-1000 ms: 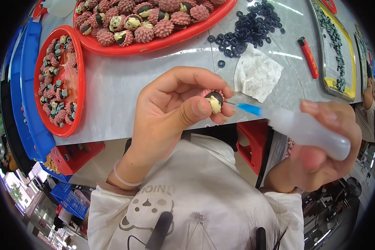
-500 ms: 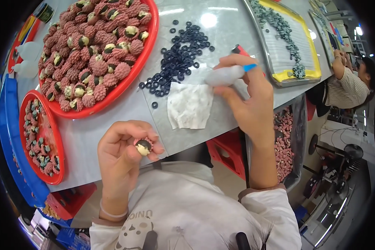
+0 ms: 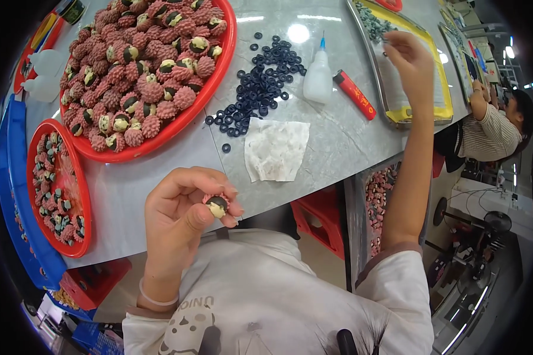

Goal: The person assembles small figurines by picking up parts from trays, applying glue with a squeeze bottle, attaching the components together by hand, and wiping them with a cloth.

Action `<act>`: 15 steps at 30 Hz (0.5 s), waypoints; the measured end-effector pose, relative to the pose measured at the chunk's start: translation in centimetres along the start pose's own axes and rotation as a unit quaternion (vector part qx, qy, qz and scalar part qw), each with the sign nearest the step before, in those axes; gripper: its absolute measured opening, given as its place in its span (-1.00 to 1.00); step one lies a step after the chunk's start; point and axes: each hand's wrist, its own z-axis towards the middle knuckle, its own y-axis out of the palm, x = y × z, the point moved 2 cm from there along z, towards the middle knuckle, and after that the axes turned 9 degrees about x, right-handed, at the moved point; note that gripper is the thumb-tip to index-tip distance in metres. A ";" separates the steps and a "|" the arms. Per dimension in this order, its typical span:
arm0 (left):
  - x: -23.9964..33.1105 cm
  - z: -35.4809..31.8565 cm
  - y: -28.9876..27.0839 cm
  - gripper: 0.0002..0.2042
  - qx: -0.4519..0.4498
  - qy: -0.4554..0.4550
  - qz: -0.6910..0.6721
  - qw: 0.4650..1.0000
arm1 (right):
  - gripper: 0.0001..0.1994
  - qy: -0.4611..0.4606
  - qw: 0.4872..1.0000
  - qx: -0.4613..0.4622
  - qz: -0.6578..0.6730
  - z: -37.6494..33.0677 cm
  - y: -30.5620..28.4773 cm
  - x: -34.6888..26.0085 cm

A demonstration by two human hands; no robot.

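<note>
Bottle (image 3: 318, 80), lighter (image 3: 355, 94) between dark rings (image 3: 265, 83) and right hand (image 3: 411, 58).

On my feed, a short run of greyish capital letters sits across the wearer's pale shirt (image 3: 266, 272), low in the view. Small yellowish characters run along the red lighter (image 3: 356, 97), too fine for me to read. Blue panel (image 3: 95, 338), lower left: pale marks, maybe lettering, not legible.
</note>
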 end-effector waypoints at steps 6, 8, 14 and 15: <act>0.0 -0.1 -0.2 -0.70 -0.003 -0.001 -0.021 1.000 | -0.78 0.159 0.916 0.057 0.363 -5.3 -2.2 -6.6; 0.1 0.1 0.3 -0.70 -0.012 -0.001 -0.031 0.999 | -0.79 0.144 0.853 -0.015 0.501 -7.4 -1.8 -9.4; -0.2 -0.1 1.2 -0.72 -0.058 -0.005 -0.074 0.996 | -0.74 0.201 0.784 -0.126 0.574 -11.3 1.5 -15.5; -0.3 -0.2 1.1 -0.72 -0.060 0.009 -0.060 0.996 | -0.74 0.202 0.781 -0.130 0.576 -11.4 1.9 -15.5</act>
